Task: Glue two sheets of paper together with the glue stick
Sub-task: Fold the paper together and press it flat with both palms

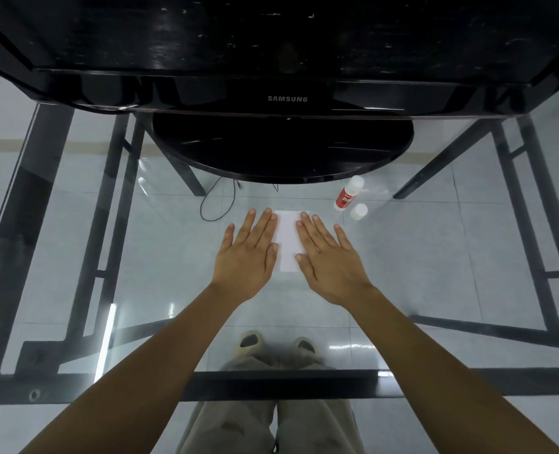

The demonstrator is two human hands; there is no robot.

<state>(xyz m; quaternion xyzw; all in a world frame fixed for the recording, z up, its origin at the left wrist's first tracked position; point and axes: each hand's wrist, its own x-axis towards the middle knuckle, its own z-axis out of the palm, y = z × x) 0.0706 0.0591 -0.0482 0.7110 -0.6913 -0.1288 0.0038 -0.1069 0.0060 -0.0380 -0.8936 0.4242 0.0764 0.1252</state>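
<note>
My left hand (247,253) and right hand (329,257) lie flat and spread wide, palms down, holding nothing — each covers one side of the white paper (288,240), and only a strip of it shows between them. I judge this to be the pressing step: open palms put weight on both sides so the sheets bond without sliding. Whether there are two sheets stacked here I cannot tell; I see one white rectangle.

The glue stick (348,193) lies on its side beyond my right fingertips, near the paper but apart from it, its red label up. Its white cap (359,211) stands just beside it, off the tube — so the stick is open and drying, and should be capped soon.

The worktop (435,257) is clear glass on a black metal frame, so I see straight through to the pale tiled floor, my trousers and shoes below. A black Samsung monitor (288,99) stands at the far side on a rounded base, with a thin cable (217,204) looping under it.
</note>
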